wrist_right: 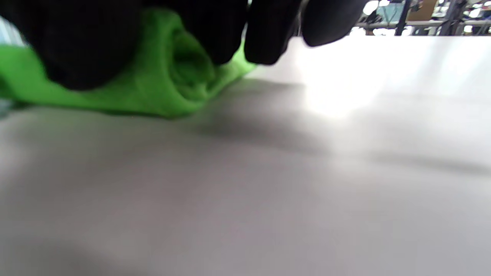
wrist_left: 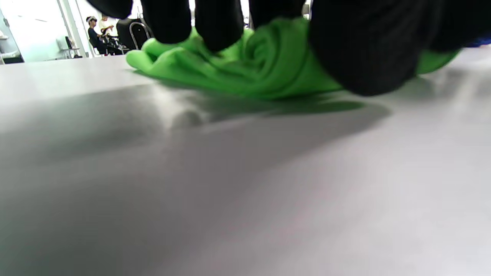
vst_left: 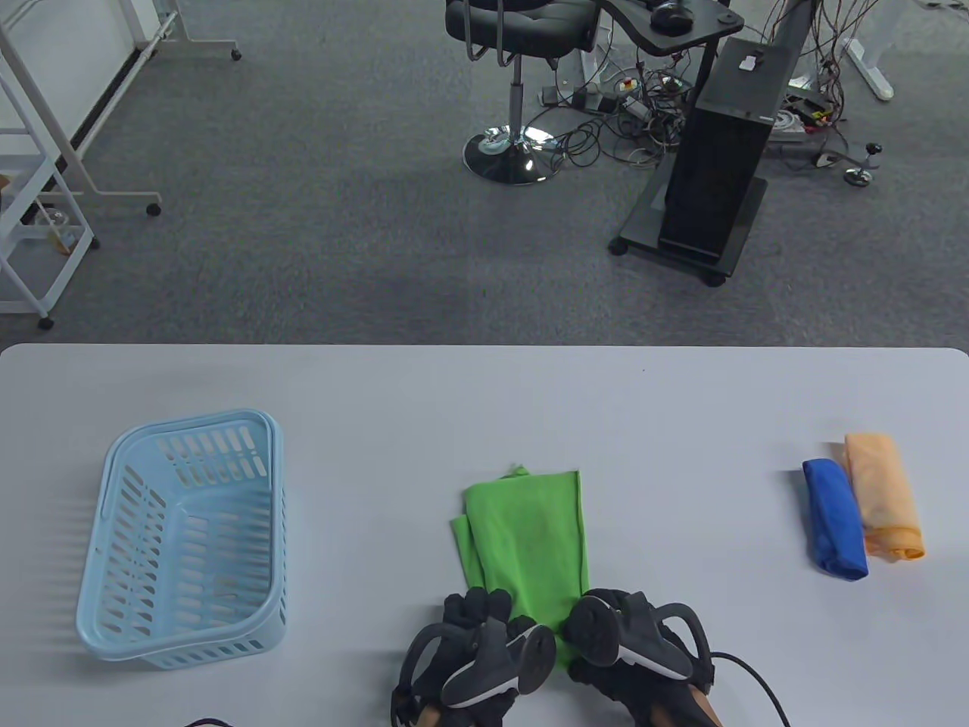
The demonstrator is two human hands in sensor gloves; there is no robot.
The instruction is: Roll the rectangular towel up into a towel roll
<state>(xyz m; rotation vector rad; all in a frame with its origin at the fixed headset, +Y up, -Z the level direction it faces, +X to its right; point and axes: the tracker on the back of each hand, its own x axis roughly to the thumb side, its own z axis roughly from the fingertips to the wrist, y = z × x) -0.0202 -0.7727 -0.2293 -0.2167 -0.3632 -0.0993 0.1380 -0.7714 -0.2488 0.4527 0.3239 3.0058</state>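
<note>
A green towel [vst_left: 530, 538], folded into a long strip, lies on the white table [vst_left: 484, 394] at the front middle. Its near end is curled into a small roll under both hands. My left hand [vst_left: 484, 617] grips the roll's left end; in the left wrist view the fingers [wrist_left: 360, 50] press on the rolled cloth [wrist_left: 264, 65]. My right hand [vst_left: 606, 617] grips the roll's right end; in the right wrist view the fingers [wrist_right: 84, 42] press on the spiral end of the roll [wrist_right: 180, 76].
A light blue plastic basket [vst_left: 185, 538] stands at the left. A rolled blue towel [vst_left: 834, 519] and a rolled orange towel [vst_left: 884, 496] lie side by side at the right. Bare tabletop lies beyond the green towel.
</note>
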